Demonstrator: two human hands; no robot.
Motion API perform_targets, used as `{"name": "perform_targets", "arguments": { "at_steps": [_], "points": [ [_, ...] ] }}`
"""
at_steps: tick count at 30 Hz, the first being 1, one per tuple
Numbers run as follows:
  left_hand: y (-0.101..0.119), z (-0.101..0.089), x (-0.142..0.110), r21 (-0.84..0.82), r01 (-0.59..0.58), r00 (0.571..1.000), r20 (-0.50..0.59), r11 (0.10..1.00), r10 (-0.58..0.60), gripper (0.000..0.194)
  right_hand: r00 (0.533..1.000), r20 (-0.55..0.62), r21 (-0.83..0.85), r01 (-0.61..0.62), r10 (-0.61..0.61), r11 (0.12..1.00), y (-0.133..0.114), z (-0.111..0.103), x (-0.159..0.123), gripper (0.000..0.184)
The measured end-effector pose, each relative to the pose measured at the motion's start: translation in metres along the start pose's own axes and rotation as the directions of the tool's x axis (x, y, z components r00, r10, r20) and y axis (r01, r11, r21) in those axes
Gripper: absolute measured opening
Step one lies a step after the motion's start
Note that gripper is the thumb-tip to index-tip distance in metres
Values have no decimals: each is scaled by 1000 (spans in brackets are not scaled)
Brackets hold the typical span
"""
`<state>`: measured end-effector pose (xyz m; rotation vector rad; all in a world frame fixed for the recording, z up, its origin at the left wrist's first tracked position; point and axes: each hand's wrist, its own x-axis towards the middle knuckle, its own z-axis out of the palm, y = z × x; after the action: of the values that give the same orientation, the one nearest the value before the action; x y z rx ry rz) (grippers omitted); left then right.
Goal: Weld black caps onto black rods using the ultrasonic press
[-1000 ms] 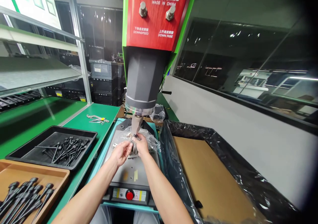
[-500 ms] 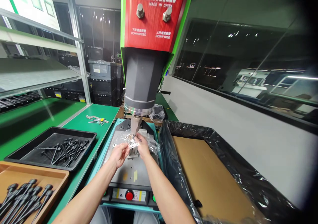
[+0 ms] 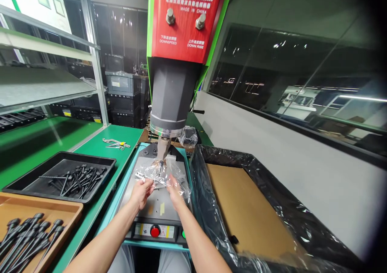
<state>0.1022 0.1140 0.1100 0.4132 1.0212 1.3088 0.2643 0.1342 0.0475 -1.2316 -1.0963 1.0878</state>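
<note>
A sheet of clear plastic film [image 3: 173, 169] lies draped over the fixture below the metal horn [image 3: 163, 149] of the press. Through the film a small dark part [image 3: 160, 166] shows upright under the horn's tip; its lower end is hard to make out. My left hand [image 3: 143, 193] pinches the film's near edge on the left. On the right, my right hand [image 3: 175, 191] has its fingers closed at the same edge, partly behind film glare. Below both hands is the grey base plate [image 3: 148, 214] with a piece of yellow tape.
A red button [image 3: 155, 231] is on the front panel. To the left stand a black tray [image 3: 110, 169] and an orange tray [image 3: 68, 210] of long black parts. Hand tools [image 3: 116, 143] lie behind them. A box lined with black plastic [image 3: 208, 208] stands right, cardboard inside.
Both hands have come down and toward me from the horn's tip, moving a little apart. The film now spreads in front of the dark part, which stands uncovered by fingers.
</note>
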Motion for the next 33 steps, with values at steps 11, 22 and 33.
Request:
{"name": "perform_targets", "arguments": {
  "at_steps": [11,22,33],
  "points": [
    [-1,-39,-27,102,42,997,-73,994,-34,32,960,104,-463,280,-261,841,5,-41,-88,26],
    [-66,-167,-62,628,-129,984,176,768,21,50,997,-78,-561,-29,-18,828,81,-99,-160,36],
    [-70,-178,-37,637,62,990,60,769,-130,33,984,-137,-534,-173,117,828,105,-94,-148,35]
  ]
}}
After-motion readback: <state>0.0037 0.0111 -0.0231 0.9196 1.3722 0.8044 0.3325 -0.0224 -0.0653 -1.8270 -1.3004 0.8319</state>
